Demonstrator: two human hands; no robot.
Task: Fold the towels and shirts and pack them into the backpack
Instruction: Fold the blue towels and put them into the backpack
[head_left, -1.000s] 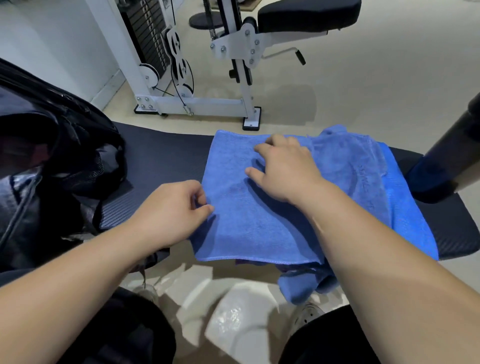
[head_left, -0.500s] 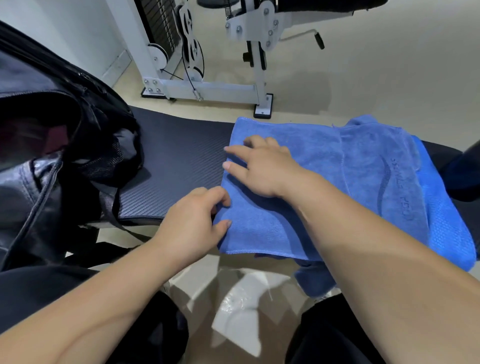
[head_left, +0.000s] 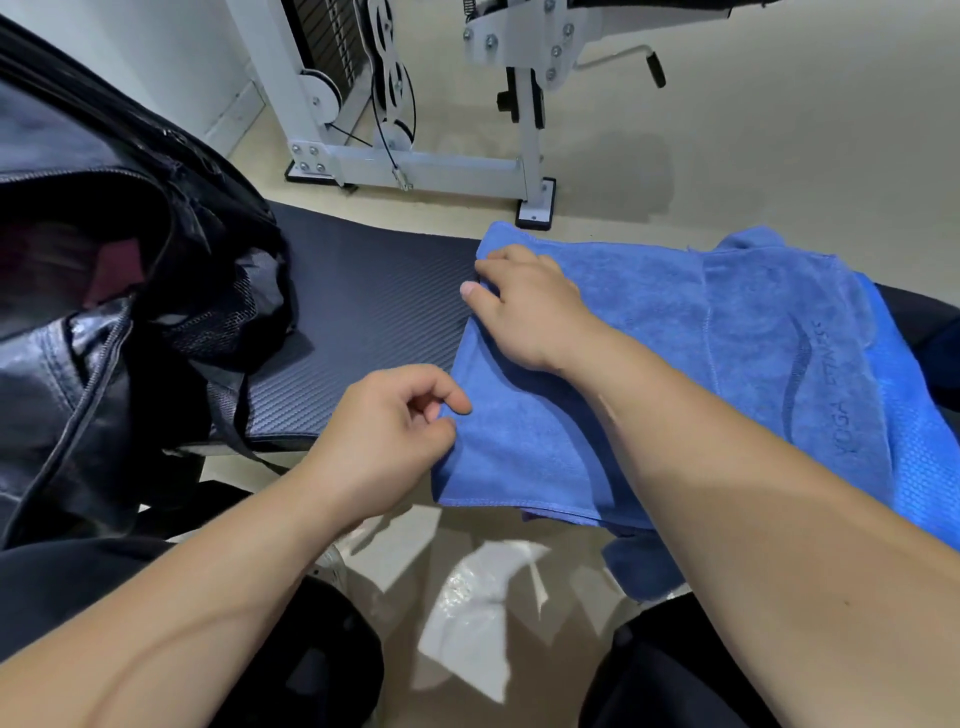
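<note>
Left hand (head_left: 384, 441): my fingers curled, thumb and forefinger pinching near-left edge of folded blue towel (head_left: 597, 405).
Right hand (head_left: 524, 312): my fingers curled over same left edge near far corner, thumb tip on edge, gripping it.
Folded blue towel: flat on dark bench pad (head_left: 363, 312), atop second blue towel (head_left: 810, 364) printed YOGA FITNESS.
Backpack (head_left: 104, 312): black, unzipped, at left end of pad, apart from towel.
Gym machine (head_left: 415, 161): white frame, on floor beyond pad.
</note>
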